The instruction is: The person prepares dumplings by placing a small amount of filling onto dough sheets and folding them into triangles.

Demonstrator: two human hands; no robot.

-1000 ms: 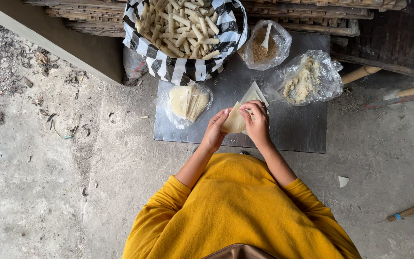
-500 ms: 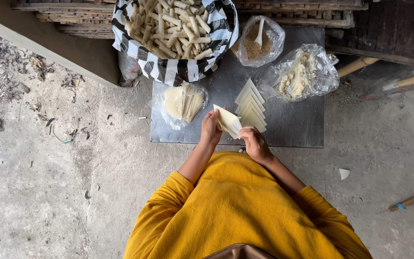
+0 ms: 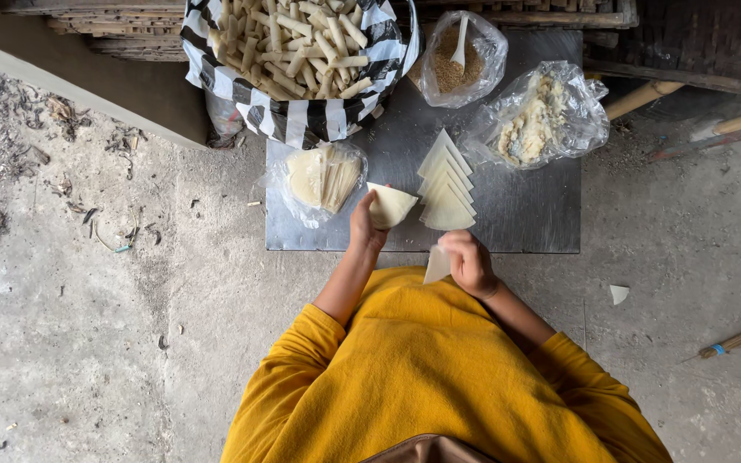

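Over the metal counter (image 3: 525,219) my left hand (image 3: 364,230) grips a thin, floppy wrapper (image 3: 392,206) by its edge, while my right hand (image 3: 468,261) pinches another sheet (image 3: 436,266).

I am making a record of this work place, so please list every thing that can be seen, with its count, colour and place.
Grey metal sheet: one, on the concrete floor.
Black-and-white striped bag of pale rolled sticks: one, at the sheet's far left corner.
Clear bag of brown powder with a white spoon: one, at the far edge of the sheet.
Clear bag of crumbly yellowish filling: one, far right on the sheet.
Clear bag of pale wrapper sheets: one, left on the sheet.
Fanned pale triangular wrappers: one row, middle of the sheet.
Left hand: holds a folded pale wrapper.
Right hand: holds a pale wrapper piece.
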